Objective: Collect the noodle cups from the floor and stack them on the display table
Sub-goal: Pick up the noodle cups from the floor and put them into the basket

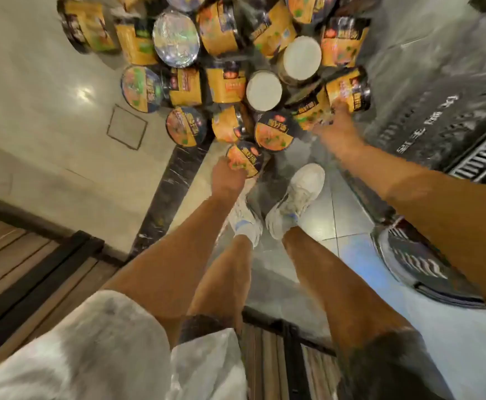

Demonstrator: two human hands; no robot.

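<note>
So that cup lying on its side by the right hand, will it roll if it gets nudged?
Probably. The cup lies on its round wall, so a nudge from the right hand could roll it. Its tapered shape would likely curve the roll. Glossy wrap may feel slick.

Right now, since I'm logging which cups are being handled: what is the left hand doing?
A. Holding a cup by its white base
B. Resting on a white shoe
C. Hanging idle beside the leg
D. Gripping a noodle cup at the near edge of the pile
D: the left hand grips the nearest cup, printed lid showing, at the pile's near edge.
</note>
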